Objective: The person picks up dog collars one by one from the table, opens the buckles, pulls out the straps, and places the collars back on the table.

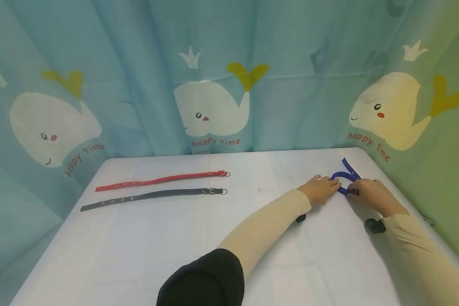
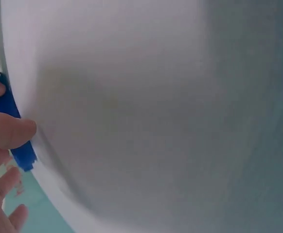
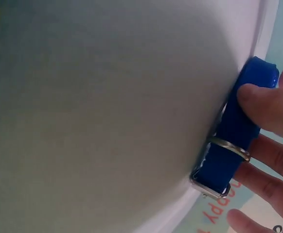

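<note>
A blue collar [image 1: 350, 167] stands on edge at the right of the white table, curled into a loop with one tail sticking out toward the back. My left hand [image 1: 319, 190] pinches the loop's left side; in the left wrist view the thumb crosses the blue strap [image 2: 5, 106]. On the other side, my right hand [image 1: 376, 196] grips the buckle end. The right wrist view shows its thumb flat on the collar [image 3: 235, 121], above a metal loop [image 3: 230, 147] and a metal buckle [image 3: 212, 189]. Fingers partly hide the strap.
At the left of the table [image 1: 137, 255] lie a red collar [image 1: 164, 179] and a dark grey collar [image 1: 164, 193], stretched out side by side with buckles to the right. A blue curtain [image 1: 137, 63] with printed whales hangs behind the table's back edge.
</note>
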